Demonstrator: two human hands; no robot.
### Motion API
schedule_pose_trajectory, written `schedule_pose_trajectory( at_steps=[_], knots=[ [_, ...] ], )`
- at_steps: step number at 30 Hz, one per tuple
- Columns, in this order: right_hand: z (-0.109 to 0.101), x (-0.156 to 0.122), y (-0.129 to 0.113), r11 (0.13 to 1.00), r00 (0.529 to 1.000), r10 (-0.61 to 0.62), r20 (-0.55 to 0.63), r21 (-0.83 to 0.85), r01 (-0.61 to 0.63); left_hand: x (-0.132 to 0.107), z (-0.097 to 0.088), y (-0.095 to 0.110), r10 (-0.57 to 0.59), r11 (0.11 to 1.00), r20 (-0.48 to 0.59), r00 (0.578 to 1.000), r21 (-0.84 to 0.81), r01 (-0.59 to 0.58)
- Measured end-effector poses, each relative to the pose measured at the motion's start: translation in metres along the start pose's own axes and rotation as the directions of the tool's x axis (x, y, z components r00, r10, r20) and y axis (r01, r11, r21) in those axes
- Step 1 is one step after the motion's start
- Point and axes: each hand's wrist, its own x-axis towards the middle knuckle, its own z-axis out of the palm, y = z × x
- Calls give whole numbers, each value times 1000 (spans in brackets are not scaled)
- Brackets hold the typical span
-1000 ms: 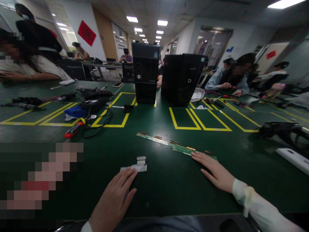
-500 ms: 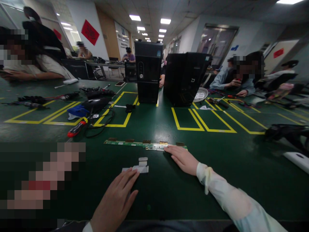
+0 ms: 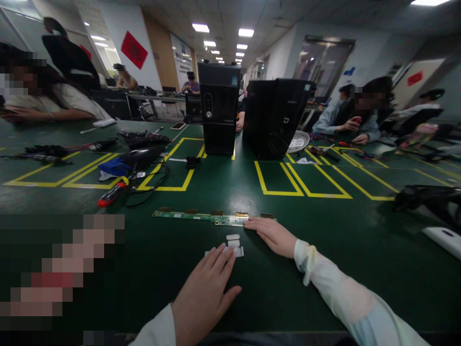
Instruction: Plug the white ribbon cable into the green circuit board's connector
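Flat on the dark green table, my left hand [image 3: 209,283] has its fingers stretched out, the tips resting on a white flat ribbon cable [image 3: 234,244]. Part of the cable is hidden under those fingers. Beyond it lies a long, narrow green circuit board [image 3: 194,216] with brown-gold tabs along its far edge. My right hand [image 3: 272,234] lies palm down with its fingers over the board's right end, covering some of it. Both hands are open and grip nothing.
Two black computer towers [image 3: 219,110] stand at the back middle. A red-black screwdriver [image 3: 112,194], a blue item [image 3: 114,167] and tangled cables [image 3: 144,139] lie left. Yellow tape outlines [image 3: 302,193] mark the table. Other people sit at both sides.
My left hand has slid to the right, and the white ribbon cable has moved along with it. My right hand and the circuit board stay almost where they were.
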Motion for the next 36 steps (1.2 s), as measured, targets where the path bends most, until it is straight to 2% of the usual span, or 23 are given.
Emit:
schedule_pose_trajectory(
  at_steps=[3, 7, 11, 18, 24, 29, 36],
  knots=[
    [0, -1, 1, 1000, 1000, -20, -17, -17, 19, 16, -2, 2, 8, 1000, -14, 1000, 16, -7],
    [-2, -3, -4, 992, 998, 4, -55, -123, -10, 33, 3, 4, 8, 998, -26, 1000, 62, -6],
    [-6, -4, -10, 976, 999, 50, -11, -211, -51, 41, 8, 5, -4, 999, -33, 999, 31, 5],
    [-7, -7, -7, 964, 997, 71, 11, -257, -66, 52, 12, 6, -10, 1000, -40, 999, 15, 10],
    [-7, -8, -2, 962, 996, 92, 17, -261, -84, 52, 17, 5, -17, 1000, -66, 998, -12, 16],
    [-3, -8, -2, 975, 994, 103, 22, -201, -97, 47, 19, 4, -45, 996, -79, 996, -76, 39],
    [1, -4, -4, 961, 984, 176, 4, -217, -171, 44, 22, 5, -47, 997, -75, 996, -68, 42]
  ],
)
